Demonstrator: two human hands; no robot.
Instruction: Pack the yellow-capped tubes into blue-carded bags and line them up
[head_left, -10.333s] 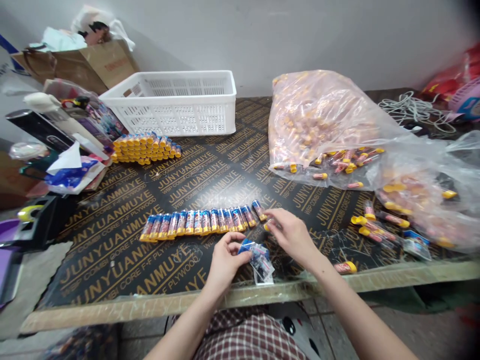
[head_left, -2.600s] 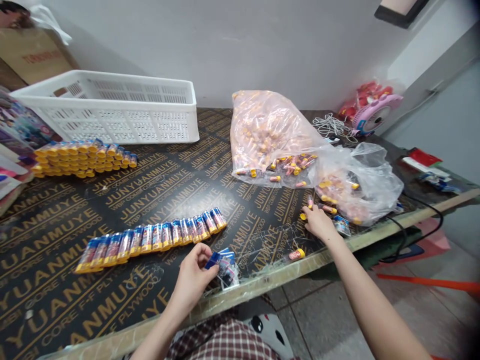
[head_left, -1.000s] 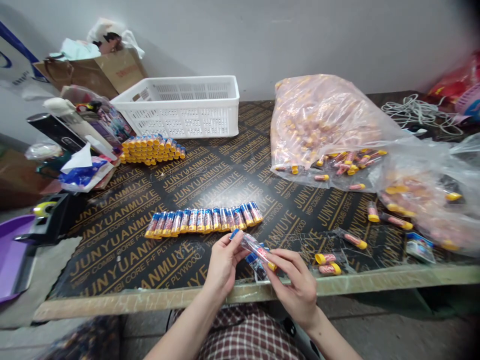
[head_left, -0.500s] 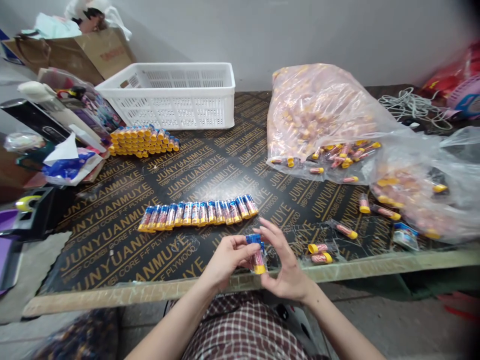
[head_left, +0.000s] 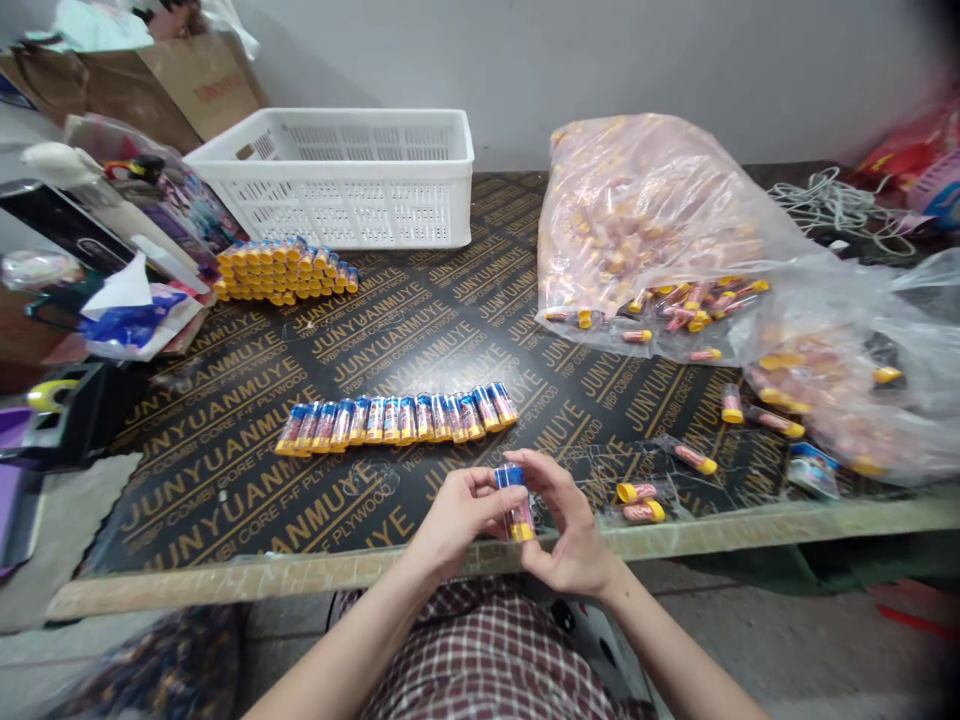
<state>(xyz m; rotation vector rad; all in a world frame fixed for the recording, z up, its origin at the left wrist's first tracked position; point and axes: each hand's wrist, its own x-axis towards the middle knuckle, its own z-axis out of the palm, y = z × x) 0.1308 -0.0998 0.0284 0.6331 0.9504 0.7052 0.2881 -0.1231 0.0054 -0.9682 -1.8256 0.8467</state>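
Between thumb and fingers, my left hand grips a small clear tube with a blue top and a yellow bottom, near the front edge of the table. My right hand curls around the tube's right side, its thumb at the yellow end and its fingertips by the blue end. Beyond my hands lies a row of several similar tubes, blue ends away from me. To the right, loose tubes with yellow caps rest on the dark table.
A white plastic basket stands at the back, with stacked tubes before it. A large clear bag of tubes spills open at the right. Bottles, a tissue pack and a paper bag crowd the left.
My right hand's fingers have closed in toward the blue end of the tube. The tube looks slightly more upright. The whole view has shifted a little.
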